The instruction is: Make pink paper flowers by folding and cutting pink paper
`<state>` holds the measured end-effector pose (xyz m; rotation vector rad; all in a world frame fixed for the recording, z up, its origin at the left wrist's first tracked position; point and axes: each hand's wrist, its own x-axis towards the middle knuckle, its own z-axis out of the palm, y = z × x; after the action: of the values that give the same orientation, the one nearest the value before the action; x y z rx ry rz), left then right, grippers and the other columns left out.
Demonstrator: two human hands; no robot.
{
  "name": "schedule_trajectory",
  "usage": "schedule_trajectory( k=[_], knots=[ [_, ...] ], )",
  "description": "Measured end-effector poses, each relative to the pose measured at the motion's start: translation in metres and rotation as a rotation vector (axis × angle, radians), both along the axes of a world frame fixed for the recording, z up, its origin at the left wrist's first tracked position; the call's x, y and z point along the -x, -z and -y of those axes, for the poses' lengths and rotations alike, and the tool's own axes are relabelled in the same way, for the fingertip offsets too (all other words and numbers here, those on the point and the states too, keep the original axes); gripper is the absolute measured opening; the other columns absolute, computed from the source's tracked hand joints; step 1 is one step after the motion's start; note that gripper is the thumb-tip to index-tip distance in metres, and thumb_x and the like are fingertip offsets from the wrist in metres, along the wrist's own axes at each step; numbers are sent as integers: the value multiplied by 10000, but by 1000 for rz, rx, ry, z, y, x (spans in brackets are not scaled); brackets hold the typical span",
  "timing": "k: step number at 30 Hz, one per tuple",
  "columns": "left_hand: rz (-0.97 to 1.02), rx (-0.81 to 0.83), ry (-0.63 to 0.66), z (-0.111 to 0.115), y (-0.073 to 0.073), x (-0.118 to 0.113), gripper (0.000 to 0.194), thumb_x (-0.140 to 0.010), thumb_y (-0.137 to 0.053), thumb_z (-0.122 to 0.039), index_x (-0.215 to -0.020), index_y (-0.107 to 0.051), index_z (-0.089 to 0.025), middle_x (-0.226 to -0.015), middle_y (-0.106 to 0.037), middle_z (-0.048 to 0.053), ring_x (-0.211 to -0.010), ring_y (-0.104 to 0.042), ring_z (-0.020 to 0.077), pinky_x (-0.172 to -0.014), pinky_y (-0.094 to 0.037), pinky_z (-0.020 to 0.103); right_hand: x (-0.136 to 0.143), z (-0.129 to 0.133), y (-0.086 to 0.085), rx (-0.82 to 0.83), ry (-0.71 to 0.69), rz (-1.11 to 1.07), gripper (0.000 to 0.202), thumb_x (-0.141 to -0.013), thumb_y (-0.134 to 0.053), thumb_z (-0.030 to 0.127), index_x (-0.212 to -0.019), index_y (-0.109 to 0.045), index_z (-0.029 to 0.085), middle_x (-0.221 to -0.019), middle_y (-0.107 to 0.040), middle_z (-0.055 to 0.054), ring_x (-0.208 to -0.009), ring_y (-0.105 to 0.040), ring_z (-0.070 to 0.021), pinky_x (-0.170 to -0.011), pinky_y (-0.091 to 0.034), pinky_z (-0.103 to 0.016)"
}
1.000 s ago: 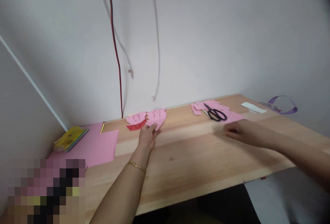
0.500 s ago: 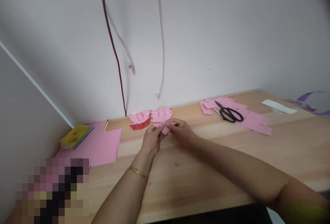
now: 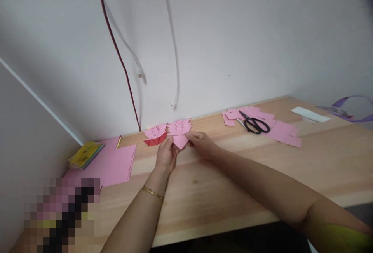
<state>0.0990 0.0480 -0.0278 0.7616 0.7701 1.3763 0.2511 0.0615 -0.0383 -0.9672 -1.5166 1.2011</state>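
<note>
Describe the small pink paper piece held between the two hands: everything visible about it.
The pink paper piece is small, flat-looking and matte, with a pointed lower end, seemingly folded. It is held just above the wooden table, near the wall. The left hand pinches its left edge; the right hand holds its right side. Just behind it lie other folded pink pieces and a red folded piece; whether it touches them cannot be told.

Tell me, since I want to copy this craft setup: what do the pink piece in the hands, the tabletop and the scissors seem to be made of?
Pink piece: thin matte paper, seemingly; it holds sharp folded edges. Tabletop: pale wood with visible grain, smooth finish, possibly lacquered. Scissors: black handles, likely plastic; blades look metal, too small to confirm.
</note>
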Motion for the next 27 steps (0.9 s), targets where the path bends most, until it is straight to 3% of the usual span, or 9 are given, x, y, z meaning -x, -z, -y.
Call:
schedule_trajectory(
  k=[6, 12, 17, 23, 27],
  knots=[
    [-217, -74, -46, -10, 7, 16, 313, -628, -792, -299, -884, -676, -163, -812, -687, 27, -765, -632, 145, -749, -499, 270, -7, -6, 6, -111, 29, 80, 304, -816, -581, 447, -860, -696, 169, -746, -638, -7, -711, -555, -140, -669, -407, -250],
    [-615, -127, -90, -12, 11, 25, 152, -662, -747, -269, -753, -694, -160, -586, -582, -24, -527, -472, 83, -545, -354, 192, -4, -7, 6, -317, 98, 235, 210, -828, -569, 321, -914, -711, 192, -926, -707, -65, -859, -624, -183, -777, -455, -298],
    [-721, -248, -70, -8, 10, 19, 109, -654, -745, -241, -732, -720, -168, -689, -650, 27, -595, -517, 115, -586, -371, 213, 1, -2, 3, -494, 84, 356, 127, -787, -577, 198, -821, -699, 204, -864, -706, -55, -844, -619, -176, -791, -446, -296],
    [-887, -390, -53, -5, 5, 20, 55, -711, -688, -237, -690, -701, -188, -710, -658, 36, -653, -543, 143, -632, -399, 236, 5, 1, 0, -425, 141, 390, 101, -740, -612, 220, -649, -632, 181, -701, -637, -22, -693, -561, -139, -657, -405, -246],
    [-842, -348, -76, -7, 2, 26, 77, -690, -710, -256, -681, -689, -182, -680, -633, 20, -617, -514, 127, -614, -389, 228, -3, -5, -1, -285, 109, 336, 69, -692, -575, 181, -639, -616, 170, -682, -622, -5, -641, -534, -119, -591, -375, -222]
  ],
)
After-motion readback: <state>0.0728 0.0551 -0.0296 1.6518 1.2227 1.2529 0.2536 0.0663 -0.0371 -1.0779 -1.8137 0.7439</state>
